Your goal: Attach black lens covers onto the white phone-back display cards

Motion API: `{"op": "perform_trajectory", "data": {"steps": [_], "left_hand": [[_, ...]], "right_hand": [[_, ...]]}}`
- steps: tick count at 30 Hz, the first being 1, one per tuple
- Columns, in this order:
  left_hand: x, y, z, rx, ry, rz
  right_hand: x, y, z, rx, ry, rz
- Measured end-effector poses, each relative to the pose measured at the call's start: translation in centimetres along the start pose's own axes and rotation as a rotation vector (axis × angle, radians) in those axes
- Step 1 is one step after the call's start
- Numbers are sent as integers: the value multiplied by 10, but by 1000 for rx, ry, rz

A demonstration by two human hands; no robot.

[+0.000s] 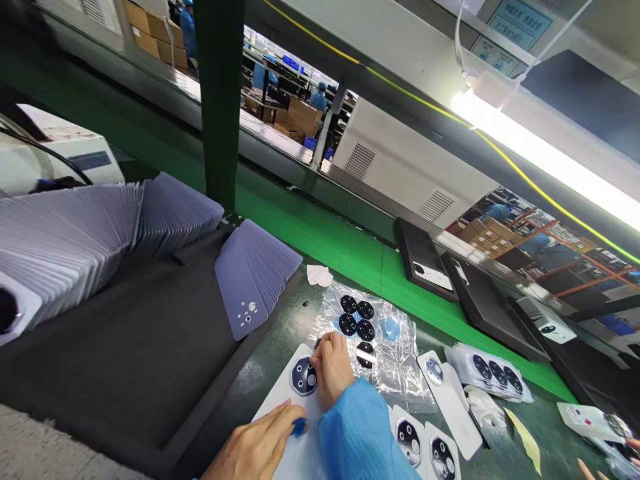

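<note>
In the head view, a white phone back panel (287, 400) lies on the bench with a dark camera lens cover (303, 375) at its top. My left hand (255, 443) is closed over the panel's lower part, and a small blue piece (299, 427), perhaps film, pokes out of its pinched fingertips. At the cover's right edge sits my right hand (333, 367), fingers pinched together; whatever they grip is hidden. Just beyond it, several black lens covers (356, 317) rest on clear plastic film (393, 353) with a blue round sticker (391, 328).
Fanned stacks of grey panels (257, 273) stand in a black tray (150, 353) at left. More panels with lens covers (409, 442) lie right of my sleeve, near bagged covers (490, 373). Black trays (480, 300) line the green ledge (310, 230). Another person's fingers (590, 470) show at lower right.
</note>
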State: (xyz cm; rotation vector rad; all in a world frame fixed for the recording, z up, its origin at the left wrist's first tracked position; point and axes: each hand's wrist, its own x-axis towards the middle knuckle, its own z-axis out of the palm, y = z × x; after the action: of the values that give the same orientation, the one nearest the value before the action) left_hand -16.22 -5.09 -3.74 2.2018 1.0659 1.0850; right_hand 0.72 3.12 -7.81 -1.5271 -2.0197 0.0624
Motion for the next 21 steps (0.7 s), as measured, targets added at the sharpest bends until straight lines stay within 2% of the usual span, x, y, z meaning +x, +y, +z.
{"op": "perform_trajectory", "data": {"steps": [4,11,15,18,21], "left_hand": [[1,-2,1,27,5,32],[4,-1,0,35,33,57],[3,0,0,15,34,58],[0,-2,2,-57,-20,16],[-4,-6,3,-153,-44,-40]], "right_hand": [[-3,-8,-8,2,-29,-29],[-16,-34,-37,76,-152,-129],[-27,-42,-49,126,-165,-156],[-31,-43,-68,320,-179,-129],[-36,-43,-95,537,-49,24]]}}
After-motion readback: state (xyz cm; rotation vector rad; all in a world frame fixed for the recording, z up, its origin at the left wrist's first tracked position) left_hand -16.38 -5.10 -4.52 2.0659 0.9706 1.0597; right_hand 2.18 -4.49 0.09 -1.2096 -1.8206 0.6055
